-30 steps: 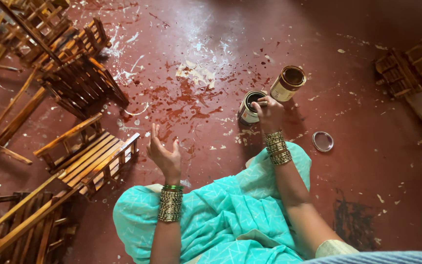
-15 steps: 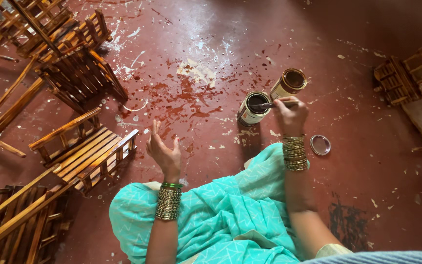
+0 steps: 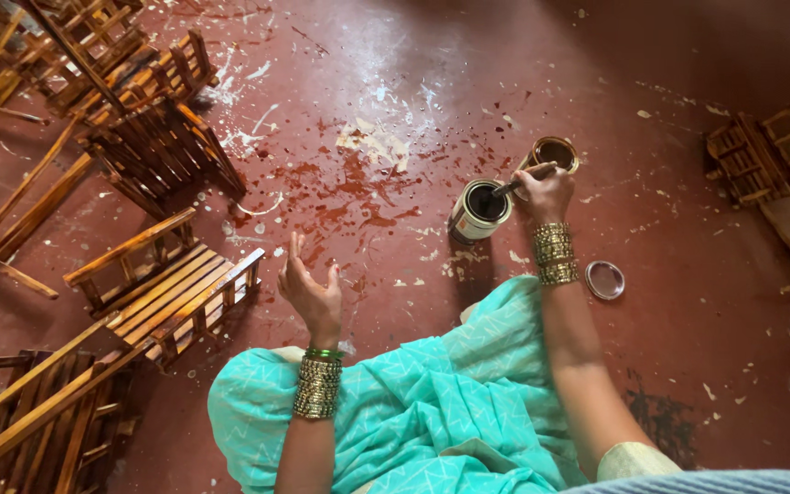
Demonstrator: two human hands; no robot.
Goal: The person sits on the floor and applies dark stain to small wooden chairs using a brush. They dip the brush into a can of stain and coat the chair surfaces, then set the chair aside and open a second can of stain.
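— Underfoot? Dark red floor (image 3: 706, 302), scuffed, flecked with white chips and darker stain splashes.

— And around the edges?
— Slatted wooden racks (image 3: 162, 288) piled at left, one more wooden frame (image 3: 765, 151) at far right. Round metal lid (image 3: 604, 280) flat on the floor, just beside the right wrist.

— Right hand?
— Right hand (image 3: 546, 194) closed around a brush (image 3: 516, 183), handle pinched in the fingers, bristle end dipped into the open white can (image 3: 477, 210) of dark liquid. Second can (image 3: 550, 154), brown inside, standing just behind, close to the knuckles.

— Left hand?
— Left hand (image 3: 313, 293) raised above the knee, fingers spread and apart, holding nothing, near the closest rack but not touching.

— Anything else?
— Stacked bangles on both wrists, turquoise cloth (image 3: 422, 412) draped over the lap.
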